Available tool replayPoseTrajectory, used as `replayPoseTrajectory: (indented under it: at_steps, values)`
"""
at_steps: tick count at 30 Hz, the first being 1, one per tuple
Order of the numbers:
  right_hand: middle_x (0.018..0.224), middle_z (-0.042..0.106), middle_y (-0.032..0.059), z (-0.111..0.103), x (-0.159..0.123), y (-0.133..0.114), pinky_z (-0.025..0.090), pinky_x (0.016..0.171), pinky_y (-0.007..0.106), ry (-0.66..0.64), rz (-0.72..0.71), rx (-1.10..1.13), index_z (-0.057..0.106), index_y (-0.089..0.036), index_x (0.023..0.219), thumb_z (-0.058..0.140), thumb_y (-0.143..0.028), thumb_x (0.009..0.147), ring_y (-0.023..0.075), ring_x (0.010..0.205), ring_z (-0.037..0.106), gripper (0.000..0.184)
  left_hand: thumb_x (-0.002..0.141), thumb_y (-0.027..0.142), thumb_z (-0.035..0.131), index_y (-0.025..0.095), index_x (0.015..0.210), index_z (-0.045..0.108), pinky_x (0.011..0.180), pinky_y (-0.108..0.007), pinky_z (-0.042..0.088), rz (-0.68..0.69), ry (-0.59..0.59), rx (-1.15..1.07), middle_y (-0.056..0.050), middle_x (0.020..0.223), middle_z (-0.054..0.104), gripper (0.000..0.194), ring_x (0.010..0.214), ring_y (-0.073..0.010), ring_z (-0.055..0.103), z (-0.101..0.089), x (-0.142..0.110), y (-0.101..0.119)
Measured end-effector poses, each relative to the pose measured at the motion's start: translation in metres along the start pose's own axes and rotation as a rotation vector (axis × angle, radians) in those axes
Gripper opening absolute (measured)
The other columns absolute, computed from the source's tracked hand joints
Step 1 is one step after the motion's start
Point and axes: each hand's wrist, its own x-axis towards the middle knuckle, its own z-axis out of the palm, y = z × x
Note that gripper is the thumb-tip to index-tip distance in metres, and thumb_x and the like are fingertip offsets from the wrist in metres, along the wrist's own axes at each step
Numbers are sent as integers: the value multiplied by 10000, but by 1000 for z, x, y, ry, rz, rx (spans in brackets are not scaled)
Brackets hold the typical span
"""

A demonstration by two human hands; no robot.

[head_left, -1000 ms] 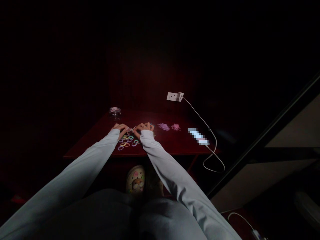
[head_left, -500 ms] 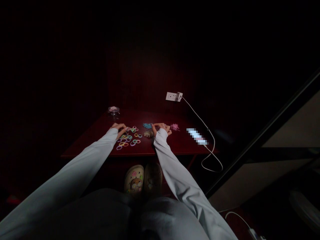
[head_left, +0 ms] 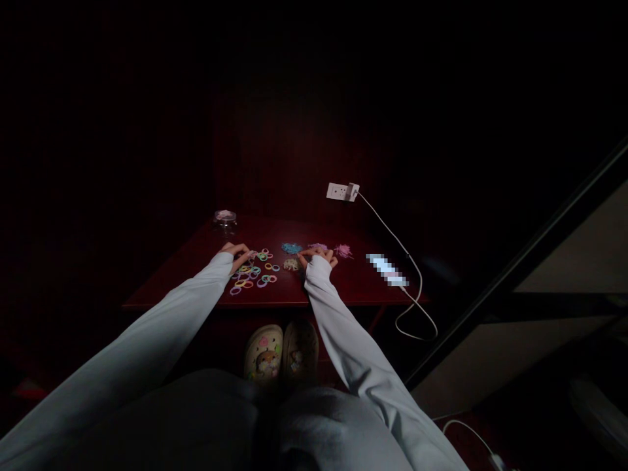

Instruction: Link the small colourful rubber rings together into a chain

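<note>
Several loose pastel hair ties (head_left: 252,271) lie spread on the dark red table (head_left: 181,278). At their left edge is my left hand (head_left: 236,252), with fingertips drawn together at a pink hair tie (head_left: 252,254). My right hand (head_left: 321,255) is low over the table, thumb and index fingertip close together beside a beige bunch of bands (head_left: 290,264). Anything between those fingertips is too small to make out. A blue bunch (head_left: 291,248) lies just beyond the beige one. Behind my right knuckles a purple bunch (head_left: 318,246) shows partly, and a pink bunch (head_left: 343,250) lies to the right.
A clear round container (head_left: 225,218) stands at the table's back left. On the right lies a phone with a blurred-out screen (head_left: 387,269), its white cable (head_left: 391,229) running to a wall socket (head_left: 338,191). Below the front edge are clogs (head_left: 265,353) on my feet.
My right hand has lowered and its fingers have stretched out, so the purple bunch behind it now shows. The left hand stays by the hair ties. The view has shifted slightly.
</note>
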Motion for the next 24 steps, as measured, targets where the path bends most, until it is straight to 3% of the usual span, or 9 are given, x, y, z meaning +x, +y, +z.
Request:
replayPoseTrajectory:
  at_steps: [6,24]
  values:
    - [1238,731,58,4,0,0,270,987,425,-20,-56,-14,852,-341,1079,588,-470,1047,305,1210,486,295,939,569,570,259,916,753,856,-320,526,16,-12,-8,-22,853,593,361,899,-212,616,-3,1,1]
    - [1159,715,53,15,-4,2,236,957,401,90,-187,-32,804,-279,1071,573,-370,1034,266,1146,444,250,969,600,481,261,805,734,890,-318,508,-1,-36,-23,-26,841,678,454,906,-216,613,-2,3,4]
